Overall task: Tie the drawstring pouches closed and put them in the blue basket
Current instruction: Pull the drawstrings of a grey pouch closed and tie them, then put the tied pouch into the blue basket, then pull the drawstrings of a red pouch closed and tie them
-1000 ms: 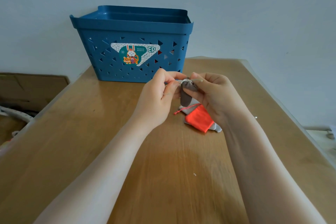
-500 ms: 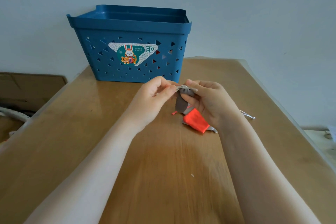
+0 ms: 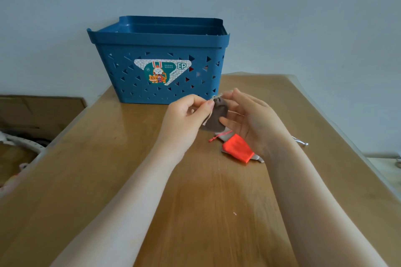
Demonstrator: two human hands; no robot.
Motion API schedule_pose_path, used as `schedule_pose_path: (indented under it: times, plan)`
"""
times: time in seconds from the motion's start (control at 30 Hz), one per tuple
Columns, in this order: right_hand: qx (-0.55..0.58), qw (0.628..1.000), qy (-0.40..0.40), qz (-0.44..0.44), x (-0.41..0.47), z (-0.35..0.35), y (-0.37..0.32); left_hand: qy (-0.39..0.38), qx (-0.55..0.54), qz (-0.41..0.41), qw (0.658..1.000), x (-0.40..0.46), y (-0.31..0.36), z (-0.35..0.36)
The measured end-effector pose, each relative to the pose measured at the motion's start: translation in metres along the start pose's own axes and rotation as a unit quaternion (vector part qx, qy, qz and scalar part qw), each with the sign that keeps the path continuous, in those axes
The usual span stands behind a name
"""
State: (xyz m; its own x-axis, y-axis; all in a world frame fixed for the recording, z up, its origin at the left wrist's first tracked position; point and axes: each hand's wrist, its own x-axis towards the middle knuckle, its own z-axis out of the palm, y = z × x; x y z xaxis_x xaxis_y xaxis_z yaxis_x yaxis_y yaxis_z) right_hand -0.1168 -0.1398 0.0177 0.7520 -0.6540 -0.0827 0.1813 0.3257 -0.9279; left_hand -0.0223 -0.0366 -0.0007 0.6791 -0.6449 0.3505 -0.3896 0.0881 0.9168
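Blue basket, brown pouch, orange pouch, tan wooden table.

Pouches and blue basket on the table

A brown pouch is held up between the two hands, its neck gathered at the top with a pale cord hanging down its left side. Below it an orange pouch lies flat on the table, resting on a grey pouch of which only edges show; a thin red cord trails from it to the left. The blue basket stands upright behind them by the wall, its sides pierced with triangles, a rabbit sticker on the front.
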Motion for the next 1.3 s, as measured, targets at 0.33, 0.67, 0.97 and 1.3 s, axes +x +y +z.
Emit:
schedule_pose_path:
  times: [0.33, 0.67, 0.97, 1.3]
  plan:
    - [-0.070, 0.995, 0.034, -0.056, 0.000, -0.002, -0.019, 0.002, -0.324, -0.109, 0.940, 0.021, 0.022, -0.015]
    - [-0.178, 0.977, 0.010, -0.112, 0.055, 0.027, -0.085, 0.082, 0.021, 0.036, 0.996, 0.141, 0.061, -0.015]
    - [-0.205, 0.976, 0.012, -0.078, 0.107, 0.008, -0.073, 0.131, 0.141, 0.097, 0.976, 0.236, 0.046, -0.017]
    - [-0.214, 0.976, 0.008, -0.037, 0.127, 0.002, -0.045, -0.036, 0.383, 0.192, 0.903, 0.229, 0.022, -0.013]
